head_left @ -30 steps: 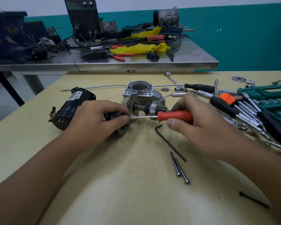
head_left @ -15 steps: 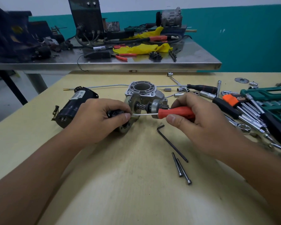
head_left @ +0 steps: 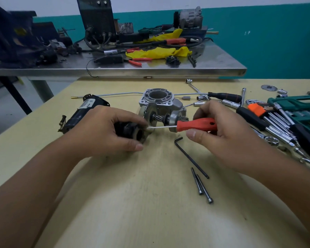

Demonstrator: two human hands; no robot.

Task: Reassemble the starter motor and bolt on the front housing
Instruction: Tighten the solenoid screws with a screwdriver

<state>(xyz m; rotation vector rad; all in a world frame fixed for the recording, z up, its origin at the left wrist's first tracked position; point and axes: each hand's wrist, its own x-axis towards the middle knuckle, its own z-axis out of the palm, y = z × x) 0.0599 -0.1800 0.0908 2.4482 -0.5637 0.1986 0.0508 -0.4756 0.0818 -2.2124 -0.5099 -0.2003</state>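
Mid-frame, left hand [head_left: 104,133] gripped black motor part [head_left: 129,130]; right hand [head_left: 222,135] clamped on red screwdriver [head_left: 195,124], tip at, probably, a screw. Front housing [head_left: 159,101] sat just behind. Next: seat tip squarely, turn.

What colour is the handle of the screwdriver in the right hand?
Red-orange, clearest in the head view: screwdriver.

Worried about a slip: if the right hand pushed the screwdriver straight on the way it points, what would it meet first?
Likely the black part gripped by the left hand; the screwdriver tip already sits by its fingers, though depth is unclear.
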